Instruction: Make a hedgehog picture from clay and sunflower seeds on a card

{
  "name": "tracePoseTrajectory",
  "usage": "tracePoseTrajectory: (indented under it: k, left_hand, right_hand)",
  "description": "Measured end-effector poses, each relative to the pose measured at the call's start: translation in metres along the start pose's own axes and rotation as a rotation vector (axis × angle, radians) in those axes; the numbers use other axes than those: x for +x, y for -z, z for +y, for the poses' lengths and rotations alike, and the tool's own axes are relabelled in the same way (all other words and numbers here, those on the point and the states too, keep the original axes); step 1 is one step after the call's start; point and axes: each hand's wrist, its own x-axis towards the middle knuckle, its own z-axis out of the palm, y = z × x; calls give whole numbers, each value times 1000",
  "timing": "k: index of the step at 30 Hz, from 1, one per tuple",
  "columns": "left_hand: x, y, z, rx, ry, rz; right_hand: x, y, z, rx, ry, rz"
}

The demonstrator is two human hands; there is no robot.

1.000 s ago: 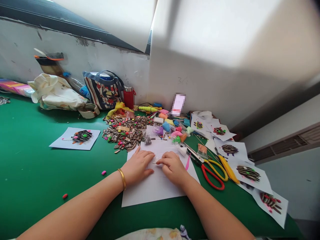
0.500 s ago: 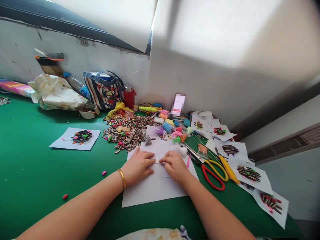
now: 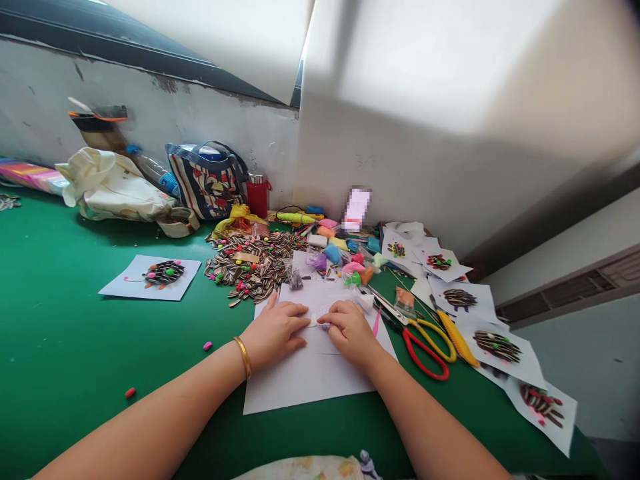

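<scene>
A white sheet of paper [image 3: 300,380] lies on the green table in front of me. My left hand [image 3: 277,330] rests flat on its left part, fingers apart and holding nothing. My right hand [image 3: 350,331] is on the right part, its fingers curled and the index fingertip pressing at a small flat white piece [image 3: 313,320] between the hands. Whether anything sits inside the curled fingers is hidden. Just beyond the paper are a heap of striped seeds [image 3: 263,263] and bagged colored clay [image 3: 333,253].
Scissors [image 3: 425,340] with red and yellow handles and a yellow cutter [image 3: 457,339] lie to the right, beside several sheets with seed pictures [image 3: 497,347]. Another seed picture [image 3: 167,273] is at left. Bags [image 3: 207,180] and a red bottle [image 3: 257,197] stand by the wall.
My right index fingertip has shifted very slightly on the white piece. My left hand has hardly moved.
</scene>
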Motion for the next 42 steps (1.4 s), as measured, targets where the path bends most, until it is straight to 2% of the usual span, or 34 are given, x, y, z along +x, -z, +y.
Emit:
tracePoseTrajectory:
  k: [8,12,19,27,33,42]
  left_hand:
    - [1,0,0,-11,7,-5]
    - [1,-1,0,-21,10,1]
    - [2,0,1,-25,21,-16]
    - [-1,-2,0,0,-4,-11]
    - [-1,-2,3,42,-24,-5]
    - [1,0,2,-43,42,9]
  right_hand:
    - [-2,-1,-7,-142,34,-83]
    - [-1,-1,-8,-167,12,-80]
    - [0,-2,-9,-160,29,-83]
    - [1,-2,-5,-143,-56,-4]
    - [1,-3,-4,-115,-27,-21]
    - [2,-4,-8,-123,-36,-78]
